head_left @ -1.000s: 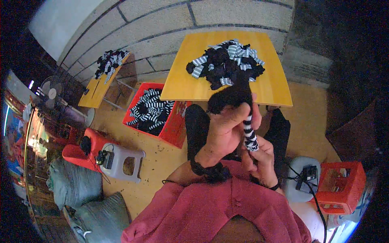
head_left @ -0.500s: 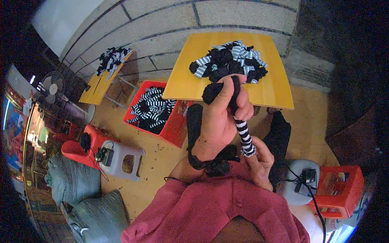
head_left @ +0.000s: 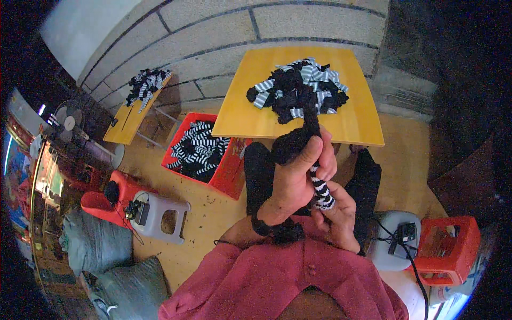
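My left hand (head_left: 298,178) is closed around a black-and-white striped knitted tube, which looks like a sock (head_left: 322,193). A thick black part of it bunches up above the thumb, and a black strip stands out past the fingers toward the table. My right hand (head_left: 340,217) pinches the striped lower end, close to my chest. Beyond both hands, a pile of black and grey-striped knitted pieces (head_left: 290,85) lies on the yellow table (head_left: 234,112).
Left of the table, a red box (head_left: 228,178) holds many striped pieces. Another small table (head_left: 120,130) carries a similar pile. A grey stool (head_left: 160,218), stuffed green sacks (head_left: 128,288) and a fan (head_left: 69,116) are at the left. A red stool (head_left: 448,250) and black cable are at the right.
My left hand has come down closer to the right hand, and the striped stretch between them is shorter. A black strip now sticks up above the left fingers.
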A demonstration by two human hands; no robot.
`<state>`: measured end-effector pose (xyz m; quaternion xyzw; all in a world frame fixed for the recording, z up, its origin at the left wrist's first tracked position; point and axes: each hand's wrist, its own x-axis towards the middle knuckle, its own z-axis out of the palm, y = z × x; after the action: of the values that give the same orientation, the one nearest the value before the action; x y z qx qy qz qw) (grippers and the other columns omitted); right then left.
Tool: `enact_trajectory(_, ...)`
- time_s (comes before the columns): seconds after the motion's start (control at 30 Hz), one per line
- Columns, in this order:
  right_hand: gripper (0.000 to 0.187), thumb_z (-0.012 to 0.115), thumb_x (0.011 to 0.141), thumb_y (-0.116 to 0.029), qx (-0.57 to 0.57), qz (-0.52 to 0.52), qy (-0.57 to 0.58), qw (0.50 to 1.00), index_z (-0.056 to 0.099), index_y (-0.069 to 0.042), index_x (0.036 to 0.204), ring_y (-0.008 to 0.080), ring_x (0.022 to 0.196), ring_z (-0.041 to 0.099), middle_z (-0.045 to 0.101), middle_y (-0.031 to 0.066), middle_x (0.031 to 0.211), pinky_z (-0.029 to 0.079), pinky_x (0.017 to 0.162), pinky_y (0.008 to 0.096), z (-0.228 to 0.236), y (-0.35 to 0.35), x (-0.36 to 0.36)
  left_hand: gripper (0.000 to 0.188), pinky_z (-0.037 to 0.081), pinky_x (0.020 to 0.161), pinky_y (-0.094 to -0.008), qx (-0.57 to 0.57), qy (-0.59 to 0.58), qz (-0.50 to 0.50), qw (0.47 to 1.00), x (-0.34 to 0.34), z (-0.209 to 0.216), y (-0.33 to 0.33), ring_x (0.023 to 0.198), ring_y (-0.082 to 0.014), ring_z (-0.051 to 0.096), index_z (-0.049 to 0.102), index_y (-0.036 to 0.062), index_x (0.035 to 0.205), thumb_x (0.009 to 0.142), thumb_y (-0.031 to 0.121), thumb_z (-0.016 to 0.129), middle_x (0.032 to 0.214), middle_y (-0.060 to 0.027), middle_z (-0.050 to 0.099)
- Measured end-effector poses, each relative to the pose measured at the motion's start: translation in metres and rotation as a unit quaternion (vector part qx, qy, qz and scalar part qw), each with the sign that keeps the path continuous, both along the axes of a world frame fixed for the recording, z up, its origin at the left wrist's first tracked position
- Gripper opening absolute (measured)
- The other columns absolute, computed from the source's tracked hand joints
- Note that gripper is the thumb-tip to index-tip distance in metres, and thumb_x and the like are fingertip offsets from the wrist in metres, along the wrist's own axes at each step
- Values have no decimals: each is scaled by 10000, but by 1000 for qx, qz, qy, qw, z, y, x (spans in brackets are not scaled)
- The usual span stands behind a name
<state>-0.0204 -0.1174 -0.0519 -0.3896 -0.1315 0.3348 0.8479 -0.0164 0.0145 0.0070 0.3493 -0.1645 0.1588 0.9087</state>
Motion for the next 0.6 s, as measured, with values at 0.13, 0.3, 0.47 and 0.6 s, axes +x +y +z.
enact_trajectory(0.13, 359, 626, 818, -79, -61, -59, -93, 992, 500, -18, 1149, 81, 578, 511, 586, 35, 777, 389, 486, 196, -5, 0, 5, 276, 378, 558, -286, 26, 61, 45, 997, -6, 5, -1, 563, -143, 452, 488, 63, 1108, 928, 273, 487, 722, -37, 502)
enact_trajectory(0.3, 388, 623, 823, -97, -54, -81, -121, 988, 473, -2, 1168, 61, 500, 455, 553, 27, 743, 294, 399, 174, -19, 3, 1, 301, 470, 694, -322, 11, 56, 114, 992, -4, 20, 7, 732, -204, 578, 510, 26, 1120, 930, 258, 489, 863, -101, 590)
enact_trajectory(0.47, 323, 595, 838, -43, -112, -75, -117, 984, 510, -1, 1147, 70, 597, 528, 594, 27, 768, 400, 500, 195, -22, -1, -4, 244, 459, 641, -319, -24, 6, 133, 991, 0, 18, 17, 684, -194, 564, 516, 37, 1044, 929, 251, 494, 805, -69, 562)
enact_trajectory(0.6, 312, 581, 847, -41, -74, -81, -124, 986, 509, 1, 1148, 67, 594, 524, 597, 26, 771, 403, 507, 195, -18, 4, -8, 230, 397, 550, -294, -28, -16, 117, 993, -1, 14, 13, 571, -148, 479, 509, 58, 1076, 921, 229, 513, 774, -40, 533)
